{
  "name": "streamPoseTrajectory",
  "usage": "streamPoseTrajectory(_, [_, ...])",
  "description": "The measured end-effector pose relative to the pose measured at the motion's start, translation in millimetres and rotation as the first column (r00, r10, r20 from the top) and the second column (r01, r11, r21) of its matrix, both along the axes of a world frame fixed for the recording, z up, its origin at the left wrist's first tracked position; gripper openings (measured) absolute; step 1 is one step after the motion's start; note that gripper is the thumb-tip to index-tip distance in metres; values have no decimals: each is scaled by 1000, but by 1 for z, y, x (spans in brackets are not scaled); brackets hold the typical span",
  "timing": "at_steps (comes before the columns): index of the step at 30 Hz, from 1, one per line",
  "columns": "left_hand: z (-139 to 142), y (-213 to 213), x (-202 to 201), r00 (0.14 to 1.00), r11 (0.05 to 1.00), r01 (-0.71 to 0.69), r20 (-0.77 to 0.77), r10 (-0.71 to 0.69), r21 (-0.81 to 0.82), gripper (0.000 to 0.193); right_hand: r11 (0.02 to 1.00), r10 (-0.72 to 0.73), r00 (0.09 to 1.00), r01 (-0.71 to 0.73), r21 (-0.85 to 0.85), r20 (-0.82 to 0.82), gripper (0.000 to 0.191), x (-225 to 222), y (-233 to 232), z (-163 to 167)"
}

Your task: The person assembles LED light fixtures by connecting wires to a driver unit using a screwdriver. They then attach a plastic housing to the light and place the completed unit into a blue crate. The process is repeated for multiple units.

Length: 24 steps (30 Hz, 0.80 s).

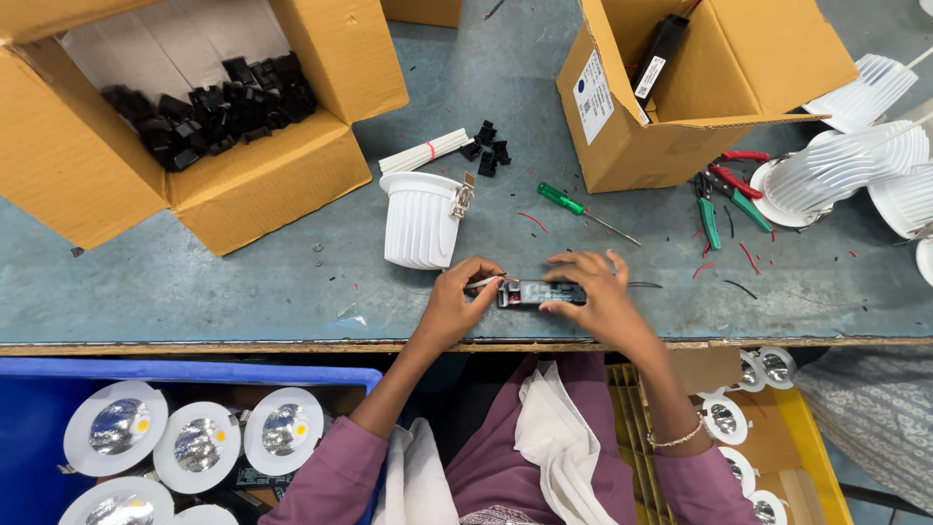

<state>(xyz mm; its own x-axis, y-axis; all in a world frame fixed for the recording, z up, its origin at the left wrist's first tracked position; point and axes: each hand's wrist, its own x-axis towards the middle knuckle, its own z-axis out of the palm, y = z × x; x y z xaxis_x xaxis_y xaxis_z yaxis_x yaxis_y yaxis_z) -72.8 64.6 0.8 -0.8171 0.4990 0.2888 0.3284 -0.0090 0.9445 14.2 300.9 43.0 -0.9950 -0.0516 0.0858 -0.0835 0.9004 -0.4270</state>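
Note:
My right hand (595,290) presses down on a small black rectangular driver box (540,293) lying on the blue-grey workbench (243,282) near its front edge. My left hand (459,297) pinches thin white and red wires (486,281) at the box's left end. Just behind my left hand a white ribbed downlight housing (420,220) with a metal spring clip stands on the bench. Both hands are close together, touching the box from either side.
A green screwdriver (575,207), a bundle of white tubes (425,151), small black clips (489,148) and pliers (724,199) lie behind. Two open cardboard boxes (262,190) (632,146) stand at the back. White housings (846,165) pile right; a blue crate (194,374) of finished downlights sits below.

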Motion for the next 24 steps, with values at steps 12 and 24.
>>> streamPoseTrajectory(12, [3, -22, 18, 999, 999, -1, -47, -1, -48, 12, 990, -139, 980, 135, -39, -145, 31, -121, 56, -16])
streamPoseTrajectory(24, [-3, -23, 35, 997, 997, -53, -53, 51, -51, 14, 981, -65, 882, -29, -192, -466, 25, -104, 26, 14])
